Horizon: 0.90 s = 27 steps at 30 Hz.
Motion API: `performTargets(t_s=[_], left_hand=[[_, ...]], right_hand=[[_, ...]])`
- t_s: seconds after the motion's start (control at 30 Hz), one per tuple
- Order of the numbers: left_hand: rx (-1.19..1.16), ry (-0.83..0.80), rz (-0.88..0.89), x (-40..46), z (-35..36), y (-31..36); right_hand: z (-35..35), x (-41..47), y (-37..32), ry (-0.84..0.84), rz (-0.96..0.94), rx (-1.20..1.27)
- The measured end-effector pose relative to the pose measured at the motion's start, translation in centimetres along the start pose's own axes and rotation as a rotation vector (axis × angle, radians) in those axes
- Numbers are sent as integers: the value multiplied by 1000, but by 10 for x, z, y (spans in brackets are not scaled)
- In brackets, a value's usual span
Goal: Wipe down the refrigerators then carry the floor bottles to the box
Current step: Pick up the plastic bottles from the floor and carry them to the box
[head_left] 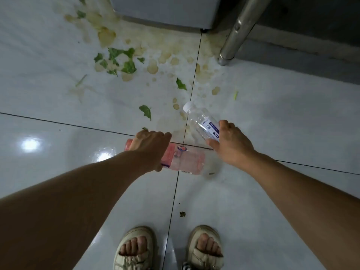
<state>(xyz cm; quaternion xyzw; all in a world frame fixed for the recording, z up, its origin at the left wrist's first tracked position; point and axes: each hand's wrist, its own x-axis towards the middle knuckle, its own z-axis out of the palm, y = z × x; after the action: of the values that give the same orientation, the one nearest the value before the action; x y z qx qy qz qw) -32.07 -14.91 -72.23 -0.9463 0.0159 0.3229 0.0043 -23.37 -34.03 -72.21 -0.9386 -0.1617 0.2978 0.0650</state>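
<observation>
Two plastic bottles are at the middle of the head view, low over the white tiled floor. My left hand (151, 144) grips the neck end of a clear bottle with a pink label (187, 159), which lies on its side. My right hand (230, 145) holds a smaller clear bottle with a blue and white label (202, 121), its white cap pointing up and left. My fingers curl round its lower body. The bottom corner of a white refrigerator (165, 10) shows at the top.
Green leaf scraps (124, 59) and yellowish dried stains (152, 67) spread over the tiles between the bottles and the refrigerator. A steel table leg (235, 34) stands at the upper right before a dark base. My sandalled feet (169, 248) are at the bottom.
</observation>
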Motion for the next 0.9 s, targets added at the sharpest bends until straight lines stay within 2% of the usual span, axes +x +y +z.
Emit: performTargets(t_s=[0.17, 0.43, 0.7, 0.9], left_hand=[[-4, -9, -97, -63, -73, -28], [-35, 111, -184, -176, -219, -63], [-82, 219, -192, -285, -358, -66], [-36, 285, -158, -345, -427, -52]], right_hand=[[-70, -52, -23, -16, 16, 15], [-226, -139, -82, 68, -24, 15], [-377, -255, -120, 196, -13, 10], [-438, -353, -121, 283, 65, 31]])
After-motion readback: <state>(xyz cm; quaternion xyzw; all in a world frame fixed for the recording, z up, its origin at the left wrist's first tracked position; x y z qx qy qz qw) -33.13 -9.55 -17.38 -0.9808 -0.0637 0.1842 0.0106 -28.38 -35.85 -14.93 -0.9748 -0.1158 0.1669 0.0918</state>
